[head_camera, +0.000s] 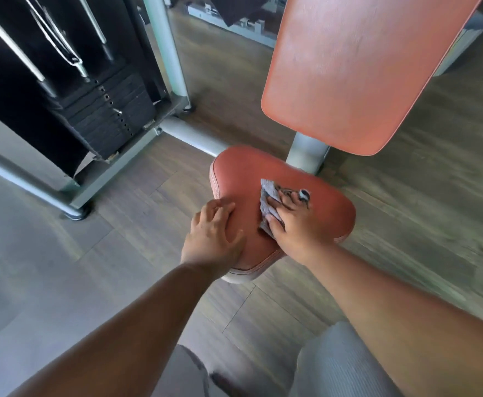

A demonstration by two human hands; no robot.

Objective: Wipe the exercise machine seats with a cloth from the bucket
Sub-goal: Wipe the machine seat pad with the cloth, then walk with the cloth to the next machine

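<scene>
A red padded seat (243, 173) of the exercise machine sits in the middle of the head view, with a red backrest (357, 70) rising behind it. My right hand (294, 222) presses a grey cloth (267, 202) flat onto the seat's middle, fingers spread over it. My left hand (211, 233) rests on the seat's near left edge, fingers relaxed and holding nothing. No bucket is in view.
A black weight stack (105, 116) in a grey metal frame (114, 170) stands at the left. A grey post (306, 153) carries the backrest. Wood-look floor (423, 202) surrounds the seat. My knees in grey trousers (340, 365) show at the bottom.
</scene>
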